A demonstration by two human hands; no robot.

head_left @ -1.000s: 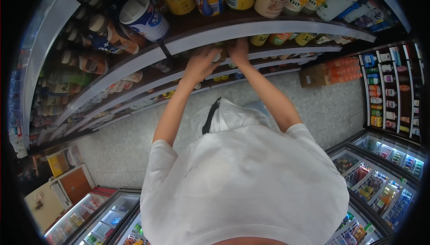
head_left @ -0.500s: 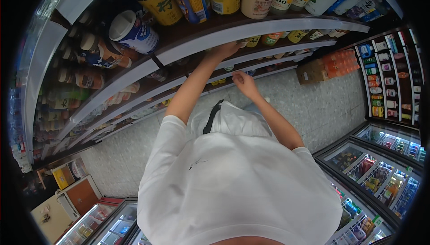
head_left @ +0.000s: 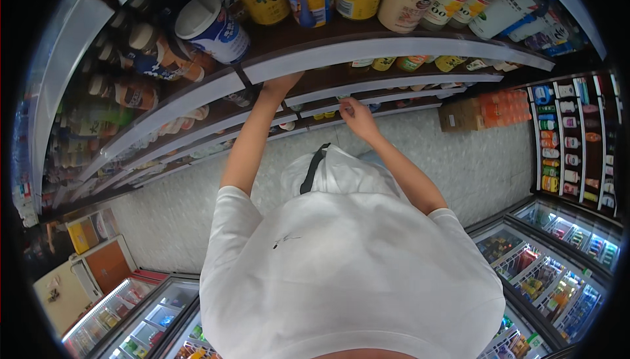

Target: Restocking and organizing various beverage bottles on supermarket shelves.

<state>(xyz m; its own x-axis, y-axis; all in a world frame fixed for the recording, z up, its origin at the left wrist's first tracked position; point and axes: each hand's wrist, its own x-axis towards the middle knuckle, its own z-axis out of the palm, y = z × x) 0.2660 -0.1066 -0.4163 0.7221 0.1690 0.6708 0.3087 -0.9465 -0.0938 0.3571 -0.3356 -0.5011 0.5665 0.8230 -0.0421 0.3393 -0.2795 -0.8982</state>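
Left hand point(head_left: 283, 84) is under the upper shelf edge point(head_left: 394, 48), fingers hidden, grip can't be told; right hand point(head_left: 359, 119) half-curled, no item visible in it. Dark container point(head_left: 241, 98) sits just left of left wrist, yellow containers point(head_left: 383, 63) farther right. Risk: blind reach bumps hidden stock. Versus half a second ago, left hand is farther left.

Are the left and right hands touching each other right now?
Apart. In the head view, a pale shelf edge shows in the gap between the left hand, partly hidden by the shelf above, and the right hand.
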